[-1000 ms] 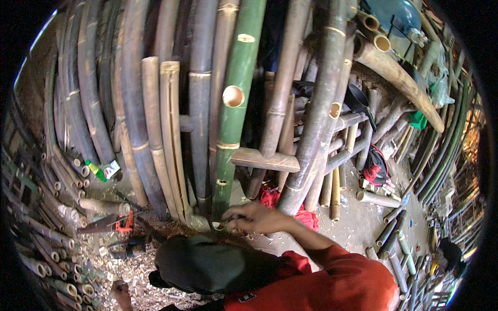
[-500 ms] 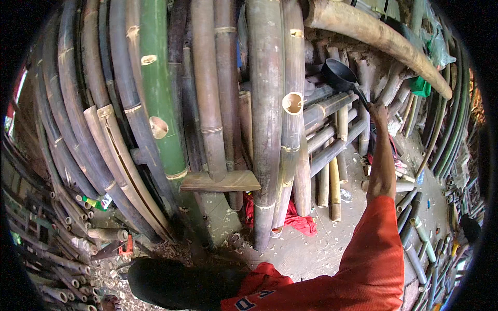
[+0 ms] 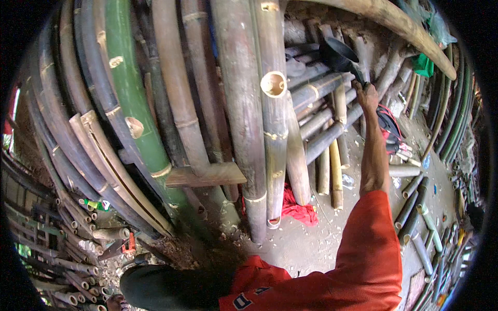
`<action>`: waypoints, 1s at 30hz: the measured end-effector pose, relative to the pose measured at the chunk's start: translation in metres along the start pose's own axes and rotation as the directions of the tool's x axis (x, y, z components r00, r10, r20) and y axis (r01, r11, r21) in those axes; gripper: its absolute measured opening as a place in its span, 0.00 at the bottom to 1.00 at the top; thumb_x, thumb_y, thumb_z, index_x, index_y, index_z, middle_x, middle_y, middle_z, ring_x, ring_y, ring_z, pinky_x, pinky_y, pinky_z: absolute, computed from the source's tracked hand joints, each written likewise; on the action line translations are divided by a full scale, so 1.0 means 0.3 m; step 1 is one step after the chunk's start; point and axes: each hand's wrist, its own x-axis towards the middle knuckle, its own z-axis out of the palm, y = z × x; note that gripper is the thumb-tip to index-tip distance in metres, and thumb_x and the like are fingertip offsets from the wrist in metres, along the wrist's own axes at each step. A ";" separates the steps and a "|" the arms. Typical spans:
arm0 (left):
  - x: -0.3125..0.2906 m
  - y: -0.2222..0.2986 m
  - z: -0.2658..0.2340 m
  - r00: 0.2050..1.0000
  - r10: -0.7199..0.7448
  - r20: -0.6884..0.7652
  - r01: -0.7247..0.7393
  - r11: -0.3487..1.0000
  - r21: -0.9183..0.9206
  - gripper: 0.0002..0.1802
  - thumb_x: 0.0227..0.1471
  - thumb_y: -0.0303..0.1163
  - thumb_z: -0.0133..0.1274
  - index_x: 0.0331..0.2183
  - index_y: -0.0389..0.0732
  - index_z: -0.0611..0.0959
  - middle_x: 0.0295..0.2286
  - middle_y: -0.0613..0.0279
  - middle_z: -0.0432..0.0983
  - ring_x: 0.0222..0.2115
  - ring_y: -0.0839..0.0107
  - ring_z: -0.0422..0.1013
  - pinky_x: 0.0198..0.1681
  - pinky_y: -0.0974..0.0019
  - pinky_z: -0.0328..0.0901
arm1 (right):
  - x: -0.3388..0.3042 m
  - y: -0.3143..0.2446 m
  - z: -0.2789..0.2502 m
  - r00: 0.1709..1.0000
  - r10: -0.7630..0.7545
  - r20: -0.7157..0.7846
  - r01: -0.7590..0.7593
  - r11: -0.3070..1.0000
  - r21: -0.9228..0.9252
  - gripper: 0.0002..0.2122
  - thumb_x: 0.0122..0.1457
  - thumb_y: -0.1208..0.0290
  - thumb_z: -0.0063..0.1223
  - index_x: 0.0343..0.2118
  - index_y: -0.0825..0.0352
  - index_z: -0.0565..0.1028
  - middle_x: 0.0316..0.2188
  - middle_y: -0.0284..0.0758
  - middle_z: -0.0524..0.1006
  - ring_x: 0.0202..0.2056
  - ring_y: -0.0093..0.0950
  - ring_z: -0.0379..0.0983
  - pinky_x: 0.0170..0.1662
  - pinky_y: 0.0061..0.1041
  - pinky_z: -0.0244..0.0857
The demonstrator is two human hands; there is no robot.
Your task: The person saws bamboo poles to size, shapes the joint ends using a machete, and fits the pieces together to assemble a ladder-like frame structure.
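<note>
My right arm, in a red sleeve, reaches far ahead. At its end my right hand [image 3: 368, 97] is closed around the handle of a black pan [image 3: 340, 55]. The pan is held tilted above a stack of cut bamboo lengths [image 3: 316, 92], in front of the back wall. Just left of the arm stands an upright bamboo pole [image 3: 275, 116] with a round hole cut in it. My left hand does not show.
Tall bamboo poles [image 3: 179, 88], one of them green [image 3: 136, 124], lean across the left. A wooden board [image 3: 207, 175] sits at one pole's foot. Red cloth [image 3: 298, 207] lies on the chip-strewn floor. A thick curved pole [image 3: 394, 26] crosses the upper right. Cut tubes [image 3: 412, 207] lie at right.
The view has turned, so the near poles sit further left. My right hand, still holding the pan's handle, appears slightly higher and further left in the picture.
</note>
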 end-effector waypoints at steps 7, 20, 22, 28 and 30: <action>-0.144 -0.046 -0.015 0.981 0.183 -0.057 -0.174 0.975 0.135 0.25 0.59 0.30 0.54 0.56 0.30 0.74 0.52 0.52 0.74 0.47 0.53 0.74 0.46 0.55 0.76 | -0.359 0.316 -0.227 0.964 0.180 -0.197 -0.144 0.972 0.185 0.28 0.58 0.45 0.59 0.42 0.72 0.80 0.39 0.58 0.80 0.43 0.56 0.78 0.46 0.51 0.68; 0.045 0.029 0.078 0.994 0.046 -0.102 -0.001 0.914 0.407 0.21 0.54 0.33 0.56 0.50 0.37 0.80 0.50 0.53 0.72 0.52 0.59 0.69 0.51 0.54 0.68 | -0.835 0.880 0.085 0.819 0.573 -0.016 -0.571 0.818 0.063 0.25 0.56 0.51 0.59 0.41 0.74 0.79 0.40 0.56 0.80 0.46 0.56 0.76 0.48 0.51 0.68; 0.033 0.035 0.076 0.993 0.041 -0.112 0.008 0.915 0.404 0.21 0.54 0.34 0.57 0.49 0.38 0.80 0.49 0.54 0.71 0.50 0.60 0.68 0.50 0.55 0.67 | -0.858 0.857 0.153 0.800 0.591 0.101 -0.599 0.780 0.181 0.21 0.54 0.57 0.61 0.39 0.74 0.78 0.29 0.49 0.78 0.24 0.38 0.77 0.27 0.37 0.70; -0.121 0.049 0.080 0.982 0.004 -0.189 0.074 0.910 0.407 0.22 0.54 0.39 0.57 0.48 0.40 0.79 0.46 0.57 0.69 0.47 0.62 0.66 0.47 0.56 0.65 | -0.925 0.730 0.357 0.781 0.607 0.147 -0.614 0.790 0.000 0.19 0.55 0.64 0.56 0.43 0.76 0.80 0.35 0.57 0.81 0.42 0.47 0.80 0.44 0.45 0.71; -0.138 0.067 0.093 0.982 -0.010 -0.189 0.087 0.912 0.401 0.22 0.54 0.41 0.57 0.48 0.41 0.79 0.45 0.57 0.68 0.46 0.62 0.65 0.46 0.56 0.64 | -0.908 0.779 0.426 0.793 0.589 0.155 -0.597 0.803 0.000 0.17 0.54 0.64 0.55 0.40 0.74 0.81 0.34 0.55 0.81 0.41 0.44 0.80 0.43 0.43 0.71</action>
